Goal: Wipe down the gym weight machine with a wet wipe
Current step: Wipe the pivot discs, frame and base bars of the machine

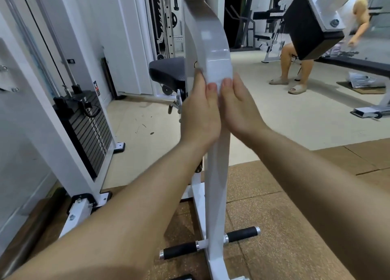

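Observation:
A white curved steel post (215, 47) of the weight machine rises in the middle of the view. A white wet wipe (219, 80) is wrapped over the post's front face at mid height. My left hand (200, 115) grips the post's left side, its thumb pressing the wipe. My right hand (240, 108) grips the right side, thumb on the wipe as well. The fingers of both hands go round behind the post and are hidden.
A black weight stack (88, 129) in a white frame stands at the left. Black foot pegs (242, 235) stick out low on the post. A black seat (168, 70) lies behind. A black pad (310, 26) hangs upper right, and a person sits on a bench (358, 65) beyond.

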